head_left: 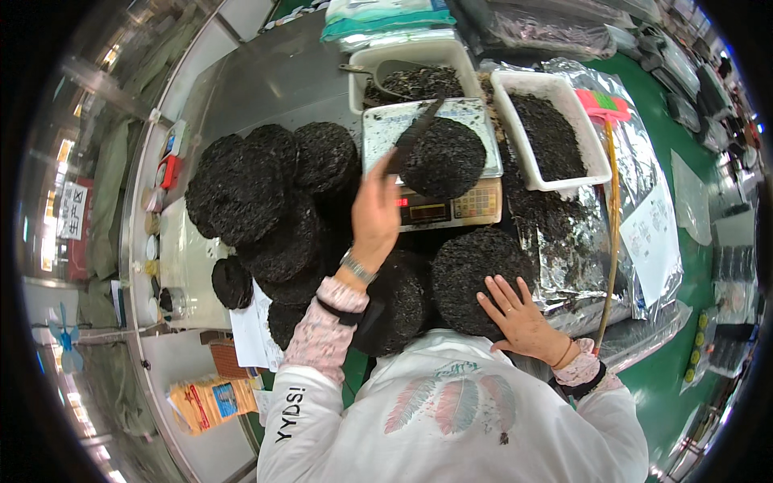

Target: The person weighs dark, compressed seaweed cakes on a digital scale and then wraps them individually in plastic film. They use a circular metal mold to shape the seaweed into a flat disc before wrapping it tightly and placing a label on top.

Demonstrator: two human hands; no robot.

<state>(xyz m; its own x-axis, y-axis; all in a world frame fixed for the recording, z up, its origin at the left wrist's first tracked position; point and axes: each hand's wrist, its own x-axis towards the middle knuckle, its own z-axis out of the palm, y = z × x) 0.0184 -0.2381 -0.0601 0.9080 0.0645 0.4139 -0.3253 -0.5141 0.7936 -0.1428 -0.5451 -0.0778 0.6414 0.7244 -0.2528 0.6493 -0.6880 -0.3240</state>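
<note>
Dark round cakes (233, 189) overlap at left, the lower ones partly hidden. The left hand (375, 213) is closed around a long dark strip (416, 137), hard to identify, over the edge of a cake (451, 159) on a scale (479, 203); the right hand (519, 320), fingers spread, rests on a nearer cake (469, 274).

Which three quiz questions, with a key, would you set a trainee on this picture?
1. True or false: the right hand rests on a round dark cake.
2. What lies on the scale?
3. The left hand holds something: A round and white; B long and dark; C square and red.

Key: 1 true; 2 another cake; 3 B, a narrow tool.
</note>
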